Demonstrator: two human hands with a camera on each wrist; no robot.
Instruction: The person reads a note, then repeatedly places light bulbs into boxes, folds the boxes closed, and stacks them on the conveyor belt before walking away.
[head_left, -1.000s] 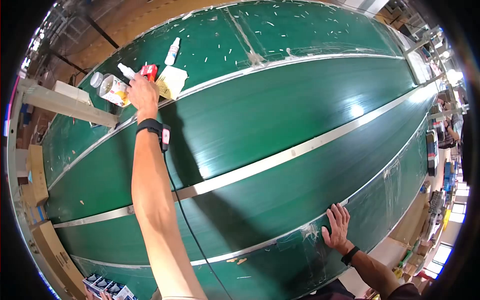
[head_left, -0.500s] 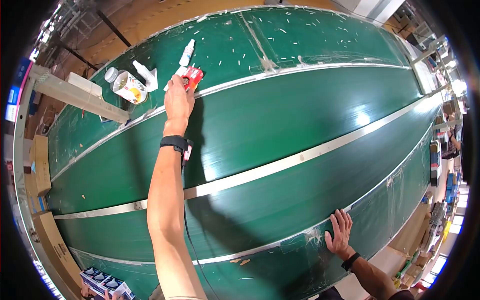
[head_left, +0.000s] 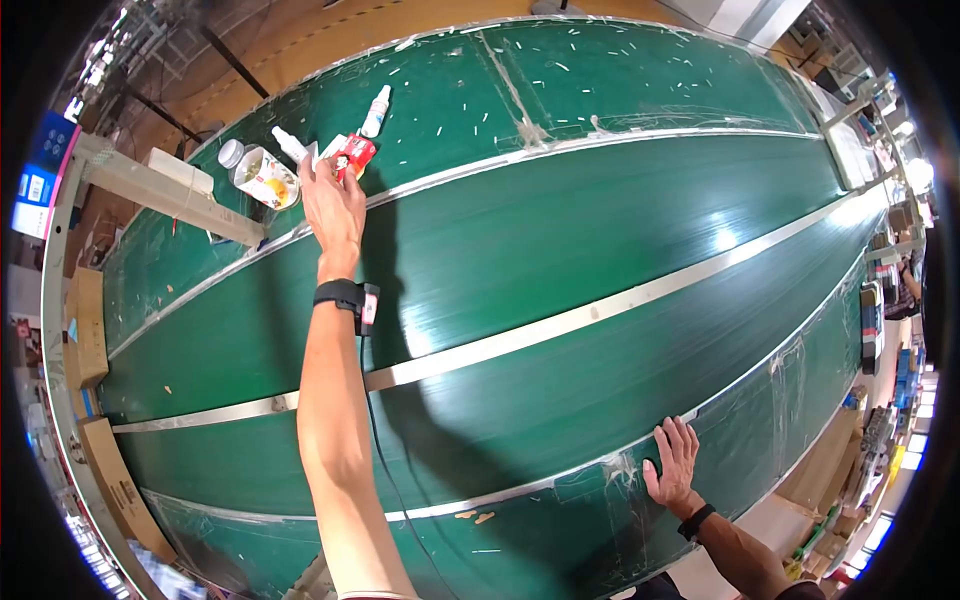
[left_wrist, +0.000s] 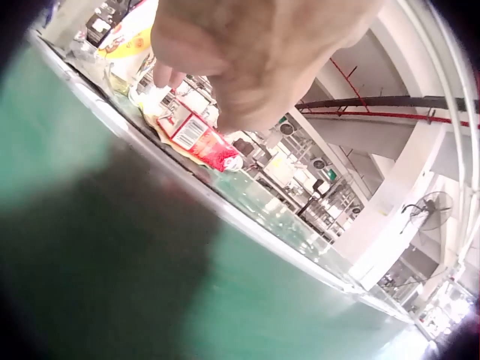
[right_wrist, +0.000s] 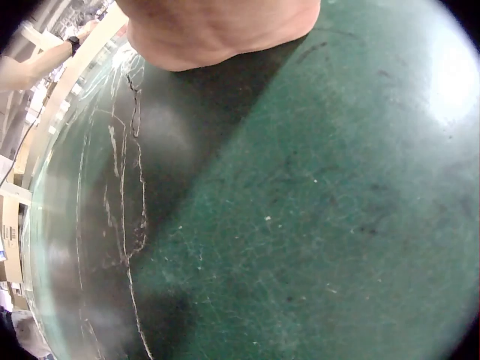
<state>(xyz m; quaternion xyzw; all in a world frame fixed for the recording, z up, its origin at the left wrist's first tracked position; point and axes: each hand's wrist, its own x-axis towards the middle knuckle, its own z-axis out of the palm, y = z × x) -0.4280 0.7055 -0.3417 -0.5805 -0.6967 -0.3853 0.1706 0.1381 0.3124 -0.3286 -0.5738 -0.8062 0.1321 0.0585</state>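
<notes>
My left hand reaches to the far green strip, its thumb and fingers around the near side of a red packet. White and yellowish paper shows beside the packet. In the left wrist view, the hand covers part of the packet, whose barcode faces the camera; the exact fingertip contact is hidden. A white bottle and a clear jar with a printed label are just left of the fingers. My right hand rests flat with extended fingers on the near edge; the right wrist view shows its base.
Another white bottle lies beyond the packet. White scraps dot the far strip. A pale metal post stands at the left, near cardboard boxes. Pale rails cross the green surface, and a cable runs below my left arm.
The left hand first went right from beside the jar to the white bottle's near side, then slightly back left along with the red packet. The right hand has stayed at the near edge.
</notes>
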